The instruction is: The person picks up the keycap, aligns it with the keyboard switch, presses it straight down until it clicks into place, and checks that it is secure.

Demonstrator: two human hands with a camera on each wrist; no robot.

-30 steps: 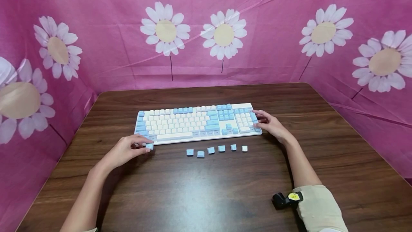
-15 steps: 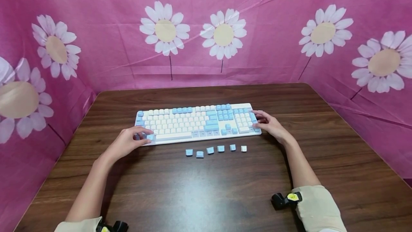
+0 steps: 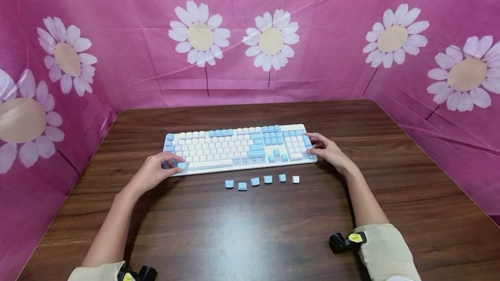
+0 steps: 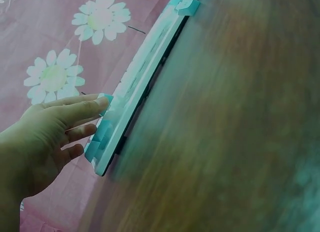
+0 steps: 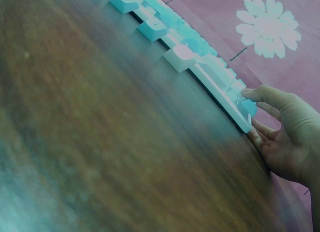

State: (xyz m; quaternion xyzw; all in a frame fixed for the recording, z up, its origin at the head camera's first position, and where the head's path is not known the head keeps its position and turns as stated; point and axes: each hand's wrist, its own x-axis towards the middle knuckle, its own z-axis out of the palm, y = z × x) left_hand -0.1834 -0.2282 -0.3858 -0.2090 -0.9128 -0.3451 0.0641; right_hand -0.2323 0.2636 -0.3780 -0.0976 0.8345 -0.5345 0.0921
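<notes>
A white and light-blue keyboard (image 3: 215, 146) lies across the table, some switch spots along its bottom row bare of caps. At its lower left corner, my left hand (image 3: 150, 170) pinches a light-blue keycap (image 3: 181, 165) between thumb and fingers. The left wrist view has this keycap (image 4: 106, 105) right at the keyboard's key row, partly covered by the thumb. My right hand (image 3: 330, 153) holds the keyboard's right end. Its thumb lies on the corner keys in the right wrist view, with the other fingers (image 5: 260, 134) around the side edge.
Several loose keycaps (image 3: 255, 181) lie in a row in front of the keyboard, mostly light blue, with a white keycap (image 3: 295, 179) at the right end. The dark wooden table (image 3: 242, 229) ends at a pink flowered cloth (image 3: 234, 55) behind and at both sides.
My left hand has moved up and forward with the keycap, from in front of the keyboard onto its lower left corner. The right hand has kept its place.
</notes>
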